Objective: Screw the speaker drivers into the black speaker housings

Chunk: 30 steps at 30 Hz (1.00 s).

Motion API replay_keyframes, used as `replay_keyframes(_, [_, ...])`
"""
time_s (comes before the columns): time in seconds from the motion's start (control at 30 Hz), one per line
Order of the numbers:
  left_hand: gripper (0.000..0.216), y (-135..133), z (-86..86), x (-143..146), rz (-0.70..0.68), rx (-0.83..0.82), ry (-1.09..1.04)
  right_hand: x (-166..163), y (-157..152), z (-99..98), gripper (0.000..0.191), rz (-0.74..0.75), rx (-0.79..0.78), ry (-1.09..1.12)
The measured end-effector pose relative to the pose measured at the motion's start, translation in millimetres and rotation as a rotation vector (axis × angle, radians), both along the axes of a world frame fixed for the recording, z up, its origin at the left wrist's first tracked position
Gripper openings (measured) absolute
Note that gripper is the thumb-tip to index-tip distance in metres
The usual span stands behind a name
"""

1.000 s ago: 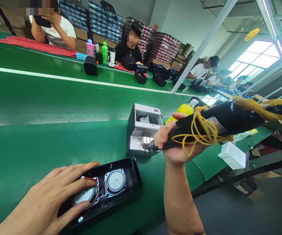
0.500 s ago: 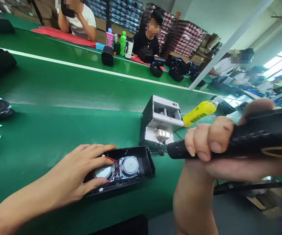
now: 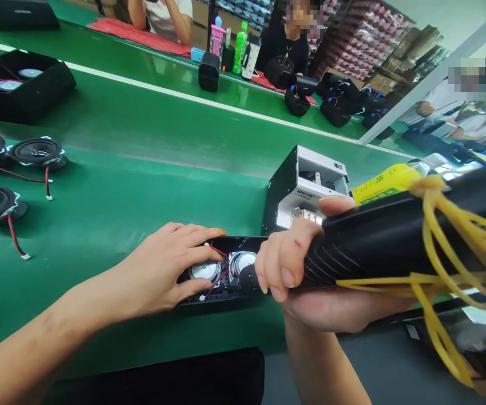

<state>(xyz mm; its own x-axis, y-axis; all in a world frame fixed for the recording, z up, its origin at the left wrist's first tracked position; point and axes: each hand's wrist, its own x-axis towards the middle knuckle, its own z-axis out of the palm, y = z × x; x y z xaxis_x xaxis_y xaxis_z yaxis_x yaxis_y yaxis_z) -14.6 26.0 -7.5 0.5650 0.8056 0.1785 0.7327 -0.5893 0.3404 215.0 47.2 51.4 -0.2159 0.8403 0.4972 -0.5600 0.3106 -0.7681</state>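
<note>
A black speaker housing lies open side up on the green bench, with two silver-backed speakers and red and black wires inside. My left hand is laid over its left end and grips it, fingers over the far part and thumb near the front. In my right hand is a black electric screwdriver, held almost level with yellow rubber bands around its body. Its front end is over the right part of the housing and partly covers the second speaker. The bit is hidden from view.
A screw feeder stands just behind the housing, beside a yellow bottle lying tilted. Loose speakers with wires are at the left, near an open black case. People sit across the bench.
The screwdriver in my right hand has moved left, from the housing's right end to over its inside. My left hand stays on the housing. The whole view has shifted left.
</note>
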Motion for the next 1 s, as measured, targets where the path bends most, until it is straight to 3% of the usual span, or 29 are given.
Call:
replay_keyframes(0.17, [0.027, -0.5, -1.0, 0.7, -0.001, 0.013, 0.003, -7.0, -2.1, -8.4, 0.044, 0.006, -0.039, 0.015])
replay_keyframes(0.5, [0.027, -2.1, 16.7, 14.6, 0.011, -0.031, 0.007, -2.7, -4.3, -5.7, 0.04, -0.003, -0.09, 0.015])
replay_keyframes(0.6, [0.027, -3.6, 19.2, 16.6, 0.011, -0.047, -0.001, -0.5, -2.9, -5.7, 0.052, 0.001, -0.106, 0.034])
replay_keyframes(1.0, [0.027, -1.4, 24.0, 18.1, 0.012, -0.063, -0.015, -4.2, -2.8, -8.3, 0.043, -0.014, -0.007, 0.02])
